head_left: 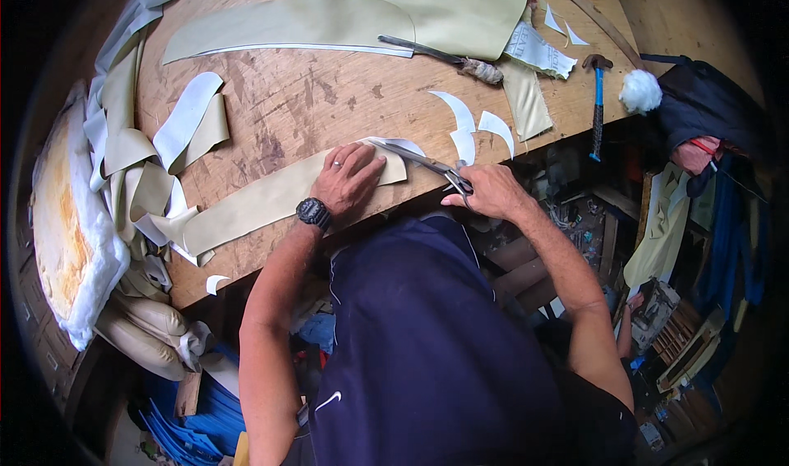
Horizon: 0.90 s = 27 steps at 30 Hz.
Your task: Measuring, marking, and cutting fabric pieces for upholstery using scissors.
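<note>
On a wooden worktable, my left hand [352, 177] rests palm down on a long beige strip of leather-like material [255, 205]. Its fingers are slightly bent and a little apart, pressing the strip near its right end. My right hand [491, 190] is closed round the handles of a pair of scissors [436, 166]. The blades point left along the strip's end, almost reaching my left fingers. A narrow white sliver [404, 145] of the material's backing shows beside the blades. Just beyond the scissors lie curved white offcuts [462, 141].
A larger beige piece [288, 24] lies at the far side, with a knife-like tool with a wrapped handle [477, 70] on it. A blue-handled hammer [597, 96] hangs over the right edge near white fluff [640, 92]. Folded strips [156, 186] and a padded cushion [78, 219] crowd the left.
</note>
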Available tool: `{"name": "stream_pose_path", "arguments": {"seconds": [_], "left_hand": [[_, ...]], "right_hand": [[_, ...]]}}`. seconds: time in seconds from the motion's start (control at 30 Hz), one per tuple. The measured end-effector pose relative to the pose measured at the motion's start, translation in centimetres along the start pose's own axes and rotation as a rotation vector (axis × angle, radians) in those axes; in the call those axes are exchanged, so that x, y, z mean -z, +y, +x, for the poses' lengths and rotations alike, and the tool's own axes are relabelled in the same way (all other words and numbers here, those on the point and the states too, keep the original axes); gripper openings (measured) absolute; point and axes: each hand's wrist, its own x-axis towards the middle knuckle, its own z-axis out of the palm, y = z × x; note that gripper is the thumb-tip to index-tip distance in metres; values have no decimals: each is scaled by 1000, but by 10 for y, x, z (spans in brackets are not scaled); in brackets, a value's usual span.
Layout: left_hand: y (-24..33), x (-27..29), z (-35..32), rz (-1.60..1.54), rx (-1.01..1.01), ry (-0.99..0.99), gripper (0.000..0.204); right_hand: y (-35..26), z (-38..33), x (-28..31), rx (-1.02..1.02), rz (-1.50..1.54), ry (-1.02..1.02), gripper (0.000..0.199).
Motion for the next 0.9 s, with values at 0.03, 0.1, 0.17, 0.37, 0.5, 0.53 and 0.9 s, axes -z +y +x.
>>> {"name": "stream_pose_path", "arguments": {"seconds": [0.03, 0.1, 0.17, 0.37, 0.5, 0.53, 0.9], "left_hand": [[0, 0, 0, 6, 2, 2, 42], [-1, 0, 0, 5, -2, 3, 42], [-2, 0, 0, 4, -7, 5, 41], [6, 6, 2, -34, 10, 14, 40], [9, 8, 1, -42, 19, 2, 40], [9, 9, 2, -42, 19, -5, 40], [-3, 12, 1, -33, -14, 41, 40]], "right_hand": [[-1, 1, 2, -6, -2, -16, 61], [1, 3, 4, -9, 8, -38, 61], [4, 3, 6, -13, 16, -59, 60], [7, 4, 9, 6, -27, -64, 61], [0, 5, 10, 7, -14, -60, 60], [0, 5, 8, 21, -19, -35, 61], [9, 25, 21, 78, -223, -1, 50]]}}
